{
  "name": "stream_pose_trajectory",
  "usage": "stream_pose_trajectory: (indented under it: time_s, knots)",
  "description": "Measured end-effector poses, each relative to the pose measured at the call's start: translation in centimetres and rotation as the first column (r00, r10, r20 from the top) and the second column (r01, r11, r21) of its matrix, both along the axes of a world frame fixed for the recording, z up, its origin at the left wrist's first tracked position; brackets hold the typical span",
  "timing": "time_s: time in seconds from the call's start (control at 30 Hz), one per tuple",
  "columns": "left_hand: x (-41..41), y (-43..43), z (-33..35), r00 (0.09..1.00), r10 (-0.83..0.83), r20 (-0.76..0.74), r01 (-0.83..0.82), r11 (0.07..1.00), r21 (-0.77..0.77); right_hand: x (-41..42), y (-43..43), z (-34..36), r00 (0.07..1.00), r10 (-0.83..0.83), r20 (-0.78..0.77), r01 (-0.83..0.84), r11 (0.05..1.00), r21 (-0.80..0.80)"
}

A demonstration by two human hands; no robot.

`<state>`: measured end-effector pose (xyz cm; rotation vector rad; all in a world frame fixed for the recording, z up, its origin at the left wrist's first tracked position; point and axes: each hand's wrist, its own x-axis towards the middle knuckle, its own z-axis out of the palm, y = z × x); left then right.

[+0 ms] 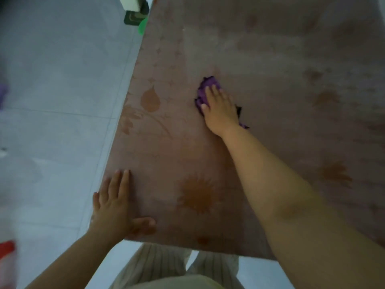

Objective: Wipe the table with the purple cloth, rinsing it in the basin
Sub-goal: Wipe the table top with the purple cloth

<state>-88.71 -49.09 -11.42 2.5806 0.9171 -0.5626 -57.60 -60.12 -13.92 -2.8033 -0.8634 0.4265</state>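
The table (270, 59) is brown-pink with faint orange leaf and star patterns and fills most of the view. A crumpled purple cloth (203, 90) lies on it left of the middle. My right hand (219, 108) presses flat on the cloth, covering most of it; purple edges show past the fingers and beside the wrist. My left hand (116, 203) rests flat on the table's near left corner, fingers spread, holding nothing. No basin is clearly in view.
Pale tiled floor (52, 101) runs along the table's left edge. A green round object (143, 26) and a dark box (133, 17) sit on the floor by the far left corner. A red and white object (7, 259) is at the lower left.
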Motion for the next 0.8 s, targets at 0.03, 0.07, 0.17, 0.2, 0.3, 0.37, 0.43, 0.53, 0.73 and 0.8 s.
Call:
stream_pose_trajectory:
  time_s: [0.03,0.07,0.17,0.2,0.3,0.37,0.43,0.53,0.73,0.8]
  knots:
    - [0.0,-0.1,0.0,1.000,-0.005,0.011,0.005,1.000,0.004,-2.8,1.4,0.1,0.995,0.095,-0.024,-0.095,0.995,0.011]
    - [-0.2,-0.1,0.1,1.000,-0.006,0.015,0.006,1.000,0.004,-6.0,2.4,0.2,0.981,0.189,-0.047,-0.188,0.982,0.021]
    - [-0.5,-0.1,0.0,1.000,-0.001,0.011,0.001,1.000,-0.009,-15.1,1.7,-0.2,0.902,0.426,-0.073,-0.423,0.905,0.052]
    - [-0.5,-0.1,-0.1,1.000,-0.008,0.018,0.008,1.000,0.003,-17.6,0.3,-0.4,0.876,0.479,-0.051,-0.477,0.877,0.056]
    - [-0.8,0.0,-0.4,0.999,-0.019,0.032,0.018,1.000,0.010,-21.6,-5.7,-1.2,0.872,0.486,0.059,-0.489,0.872,0.041]
    - [-1.1,0.1,-0.6,0.999,-0.024,0.047,0.024,1.000,-0.006,-21.7,-10.5,-1.6,0.899,0.437,0.035,-0.437,0.899,0.023]
    - [-1.3,0.3,-0.9,0.997,-0.035,0.067,0.036,0.999,-0.010,-19.6,-15.2,-1.8,0.940,0.337,0.052,-0.338,0.941,0.007]
    - [-1.5,0.4,-1.1,0.996,-0.035,0.084,0.036,0.999,-0.010,-13.5,-20.6,-1.3,0.998,0.010,0.065,-0.008,0.999,-0.032]
    - [-1.4,0.1,-0.8,0.991,-0.040,0.129,0.042,0.999,-0.014,-0.7,-17.6,0.2,0.833,-0.548,0.077,0.550,0.835,-0.013]
    - [-1.5,0.3,-0.5,0.985,-0.011,0.172,0.018,0.999,-0.036,1.2,-12.8,0.1,0.863,-0.502,0.051,0.503,0.864,-0.021]
